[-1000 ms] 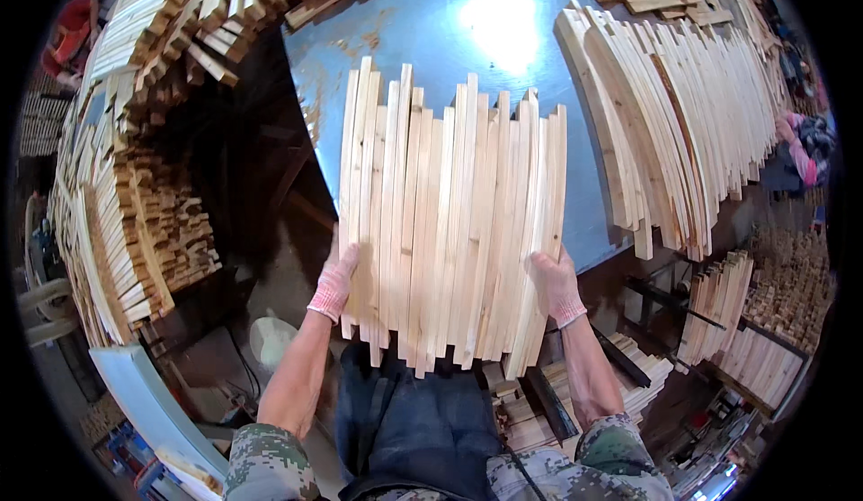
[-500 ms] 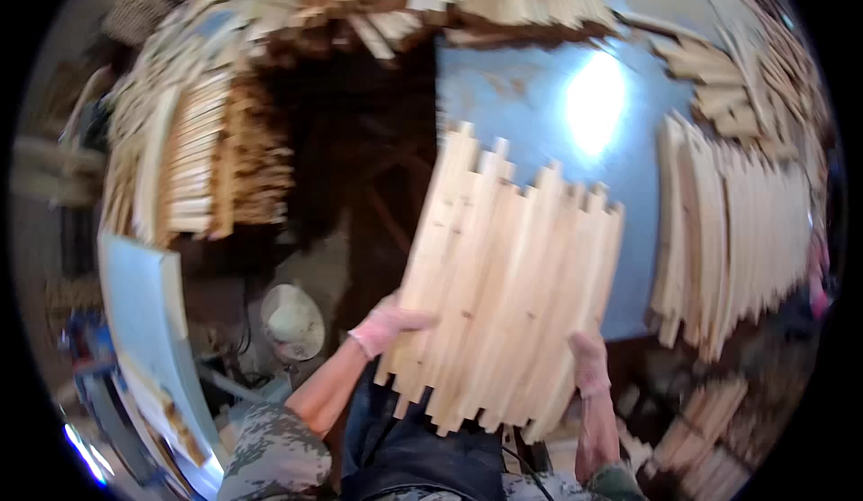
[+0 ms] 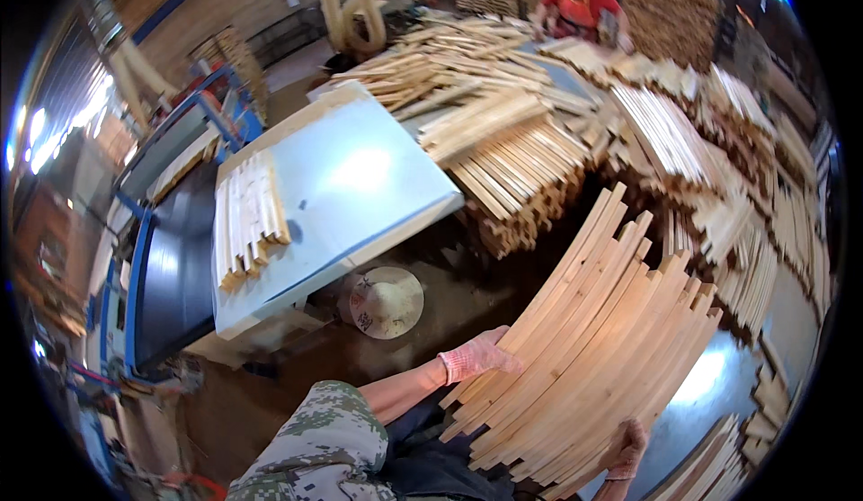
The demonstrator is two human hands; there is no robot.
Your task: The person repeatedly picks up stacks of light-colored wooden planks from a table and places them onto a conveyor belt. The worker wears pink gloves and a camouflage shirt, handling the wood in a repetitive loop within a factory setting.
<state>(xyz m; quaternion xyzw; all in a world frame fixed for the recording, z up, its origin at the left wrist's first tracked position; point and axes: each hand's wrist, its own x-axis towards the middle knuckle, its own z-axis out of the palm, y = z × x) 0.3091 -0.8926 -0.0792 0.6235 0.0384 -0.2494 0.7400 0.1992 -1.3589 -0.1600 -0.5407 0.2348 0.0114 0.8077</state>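
Note:
A wide row of pale wooden strips [image 3: 584,339], uneven at both ends, is held in front of my body. My left hand [image 3: 481,355], in a pinkish work glove, grips the row's left edge, its fingers partly hidden by the wood. At the near right edge my right hand [image 3: 627,447], gloved too, is closed on the same strips. Left of me stands a pale blue-topped table [image 3: 360,186] with a small row of wooden strips [image 3: 247,218] lying on its left part.
A dark conveyor belt [image 3: 175,267] in a blue frame adjoins the table. A round white object [image 3: 387,303] stands low beside it. Stacked wooden strips [image 3: 521,177] rise ahead, with more piles to the right. A person in red [image 3: 580,6] stands at the far side.
My view has swung left, bringing the blue-topped table and conveyor nearer the middle. The wooden strips stay in both hands and now sit lower right in view, off the surface behind them.

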